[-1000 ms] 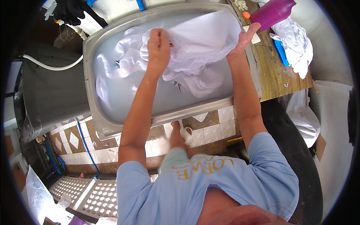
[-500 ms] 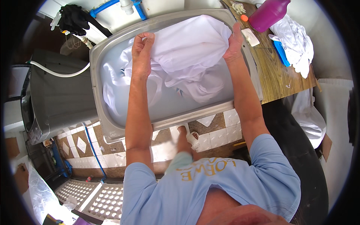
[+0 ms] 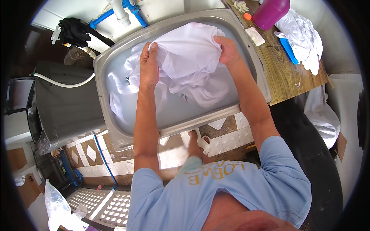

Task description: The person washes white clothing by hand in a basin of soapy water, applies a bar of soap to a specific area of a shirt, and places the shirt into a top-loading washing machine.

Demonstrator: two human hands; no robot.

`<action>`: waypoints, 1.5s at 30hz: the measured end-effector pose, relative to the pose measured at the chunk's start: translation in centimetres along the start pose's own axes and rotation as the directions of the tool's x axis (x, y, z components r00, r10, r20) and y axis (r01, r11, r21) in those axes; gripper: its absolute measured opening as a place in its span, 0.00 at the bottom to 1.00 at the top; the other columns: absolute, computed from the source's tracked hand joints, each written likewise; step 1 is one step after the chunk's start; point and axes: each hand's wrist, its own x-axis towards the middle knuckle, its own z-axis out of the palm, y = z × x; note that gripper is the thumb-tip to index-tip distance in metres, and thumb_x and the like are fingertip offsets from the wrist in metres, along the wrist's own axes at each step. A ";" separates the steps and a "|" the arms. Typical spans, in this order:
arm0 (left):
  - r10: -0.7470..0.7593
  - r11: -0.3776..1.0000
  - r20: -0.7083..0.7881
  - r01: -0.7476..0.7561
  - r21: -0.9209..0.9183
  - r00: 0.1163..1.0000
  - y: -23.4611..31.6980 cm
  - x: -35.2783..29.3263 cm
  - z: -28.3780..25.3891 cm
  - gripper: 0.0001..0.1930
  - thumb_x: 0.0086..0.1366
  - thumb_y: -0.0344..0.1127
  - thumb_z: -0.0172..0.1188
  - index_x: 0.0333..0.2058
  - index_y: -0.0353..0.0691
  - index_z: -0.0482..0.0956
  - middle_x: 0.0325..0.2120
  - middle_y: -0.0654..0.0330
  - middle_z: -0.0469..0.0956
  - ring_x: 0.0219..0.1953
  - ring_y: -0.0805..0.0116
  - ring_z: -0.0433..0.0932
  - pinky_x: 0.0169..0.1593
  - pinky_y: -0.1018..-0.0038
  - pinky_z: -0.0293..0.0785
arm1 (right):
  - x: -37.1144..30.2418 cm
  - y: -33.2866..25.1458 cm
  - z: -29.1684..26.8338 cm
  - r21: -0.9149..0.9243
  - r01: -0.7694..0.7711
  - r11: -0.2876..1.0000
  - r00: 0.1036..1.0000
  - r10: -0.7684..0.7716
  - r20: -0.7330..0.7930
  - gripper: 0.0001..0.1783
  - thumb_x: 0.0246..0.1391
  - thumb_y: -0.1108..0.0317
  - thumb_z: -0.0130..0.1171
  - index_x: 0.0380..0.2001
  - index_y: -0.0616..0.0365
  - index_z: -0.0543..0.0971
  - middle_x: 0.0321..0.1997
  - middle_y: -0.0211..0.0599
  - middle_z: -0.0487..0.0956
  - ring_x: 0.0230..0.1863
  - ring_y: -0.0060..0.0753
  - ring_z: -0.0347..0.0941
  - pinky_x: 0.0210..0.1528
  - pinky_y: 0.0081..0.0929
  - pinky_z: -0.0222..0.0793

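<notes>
while both hands (image 3: 149,67) (image 3: 230,53) hold cloth (image 3: 189,52), open water (image 3: 163,116) skirts the basin's near rim (image 3: 192,124).

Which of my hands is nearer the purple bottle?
Right. Your right hand is left of the purple bottle, holding white cloth; your left hand is farther left, gripping that cloth.

- Our left hand (image 3: 149,61) grips one edge of a white cloth (image 3: 189,48).
- Our right hand (image 3: 230,53) grips its other side; we hold it spread between both hands.
- Beneath, more white fabric (image 3: 210,94) lies in cloudy water (image 3: 175,112) inside a grey basin (image 3: 192,124).
- To our right, a purple bottle (image 3: 271,13) and white laundry (image 3: 302,38) rest on a wooden counter (image 3: 287,86).
</notes>
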 end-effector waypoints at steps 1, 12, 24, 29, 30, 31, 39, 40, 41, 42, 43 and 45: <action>-0.011 0.999 -0.021 0.010 -0.037 1.000 -0.1 -0.2 0.5 0.11 0.69 0.42 0.52 0.40 0.41 0.76 0.36 0.65 0.78 0.37 0.76 0.76 0.42 0.77 0.74 | -0.1 0.0 0.3 -0.026 -0.003 1.000 1.000 0.003 -0.027 0.30 0.45 0.67 0.61 0.53 0.66 0.70 0.51 0.43 0.76 0.52 0.41 0.72 0.56 0.38 0.68; -0.012 0.990 0.011 0.011 0.141 1.000 -0.5 0.0 0.3 0.13 0.65 0.43 0.58 0.39 0.39 0.74 0.31 0.66 0.77 0.29 0.80 0.74 0.34 0.80 0.74 | 0.0 -0.1 0.8 -0.195 -0.024 0.980 1.000 0.020 -0.019 0.23 0.44 0.74 0.64 0.47 0.64 0.75 0.43 0.38 0.79 0.44 0.32 0.76 0.49 0.31 0.72; -0.003 0.968 -0.008 0.005 0.251 1.000 -1.9 1.0 -1.5 0.11 0.64 0.40 0.61 0.31 0.37 0.79 0.23 0.71 0.75 0.27 0.85 0.68 0.31 0.84 0.66 | 0.8 1.8 1.3 -0.067 0.075 0.995 0.994 -0.080 -0.075 0.21 0.52 0.69 0.62 0.49 0.63 0.73 0.44 0.37 0.79 0.46 0.32 0.76 0.51 0.34 0.73; 0.208 0.969 -0.082 -0.217 -0.118 0.975 -1.8 0.9 6.0 0.09 0.65 0.37 0.58 0.30 0.38 0.80 0.36 0.67 0.79 0.37 0.79 0.74 0.39 0.80 0.70 | 3.5 5.5 1.5 0.194 0.057 0.979 0.904 0.031 -0.427 0.15 0.59 0.66 0.55 0.47 0.62 0.74 0.42 0.36 0.79 0.43 0.29 0.77 0.51 0.32 0.73; 0.347 0.938 0.020 -0.347 0.001 0.938 -2.4 0.4 8.6 0.11 0.62 0.38 0.61 0.24 0.38 0.78 0.30 0.66 0.80 0.35 0.76 0.75 0.39 0.77 0.69 | 4.2 6.4 1.4 0.266 0.096 0.959 0.902 0.029 -0.432 0.15 0.60 0.65 0.54 0.48 0.61 0.73 0.42 0.35 0.78 0.44 0.29 0.76 0.51 0.31 0.72; 0.465 0.871 0.132 -0.479 0.108 0.875 -3.2 -0.3 10.8 0.14 0.58 0.39 0.64 0.18 0.38 0.77 0.24 0.66 0.80 0.32 0.73 0.76 0.38 0.74 0.68 | 4.6 7.2 1.1 0.356 0.144 0.923 0.940 -0.016 -0.340 0.16 0.60 0.65 0.53 0.48 0.60 0.72 0.43 0.35 0.77 0.45 0.28 0.75 0.51 0.31 0.72; 0.386 0.255 0.367 -0.480 0.839 0.847 -5.8 7.9 10.0 0.13 0.50 0.35 0.63 0.12 0.42 0.72 0.14 0.58 0.74 0.17 0.55 0.73 0.21 0.63 0.68 | 5.0 5.8 3.9 0.202 0.175 0.964 0.850 -0.045 -0.525 0.17 0.64 0.57 0.46 0.52 0.52 0.67 0.49 0.30 0.71 0.49 0.25 0.69 0.50 0.27 0.69; 0.370 0.333 0.395 -0.517 0.788 0.841 -6.3 7.7 9.9 0.12 0.50 0.35 0.62 0.12 0.42 0.73 0.14 0.57 0.74 0.17 0.54 0.74 0.22 0.63 0.69 | 4.2 5.8 5.5 0.109 0.188 0.976 0.789 -0.083 -0.609 0.21 0.62 0.51 0.46 0.50 0.53 0.68 0.46 0.33 0.73 0.48 0.27 0.70 0.48 0.27 0.69; 0.363 0.407 0.416 -0.544 0.734 0.834 -6.7 7.6 9.7 0.11 0.50 0.34 0.62 0.13 0.42 0.73 0.14 0.57 0.74 0.18 0.54 0.75 0.22 0.62 0.69 | 4.8 7.8 3.0 -0.114 0.234 0.965 0.845 -0.260 -0.467 0.21 0.62 0.52 0.47 0.51 0.53 0.68 0.47 0.34 0.73 0.48 0.26 0.70 0.49 0.27 0.69; 0.400 0.391 0.503 -0.639 0.662 0.766 -7.6 5.1 13.2 0.11 0.51 0.34 0.61 0.13 0.41 0.73 0.14 0.57 0.74 0.18 0.53 0.75 0.22 0.62 0.70 | 4.3 8.7 -3.3 -0.368 0.322 0.872 0.838 -0.444 -0.317 0.21 0.61 0.54 0.48 0.53 0.53 0.67 0.47 0.34 0.72 0.48 0.26 0.70 0.49 0.27 0.69; 0.440 0.330 0.550 -0.698 0.636 0.710 -7.5 2.8 13.8 0.11 0.51 0.34 0.61 0.13 0.41 0.73 0.14 0.57 0.74 0.19 0.53 0.75 0.23 0.62 0.70 | 3.6 8.9 -3.4 -0.177 0.423 0.889 0.871 -0.453 -0.190 0.21 0.61 0.54 0.48 0.52 0.53 0.68 0.47 0.35 0.72 0.48 0.27 0.69 0.50 0.27 0.68; 0.482 0.276 0.587 -0.748 0.603 0.651 -6.9 1.7 13.9 0.11 0.51 0.34 0.60 0.13 0.41 0.74 0.14 0.56 0.74 0.19 0.52 0.75 0.23 0.62 0.70 | 1.8 8.3 -2.7 0.265 0.423 0.867 0.884 -0.459 0.090 0.20 0.61 0.55 0.47 0.52 0.54 0.68 0.47 0.36 0.72 0.49 0.28 0.69 0.51 0.27 0.67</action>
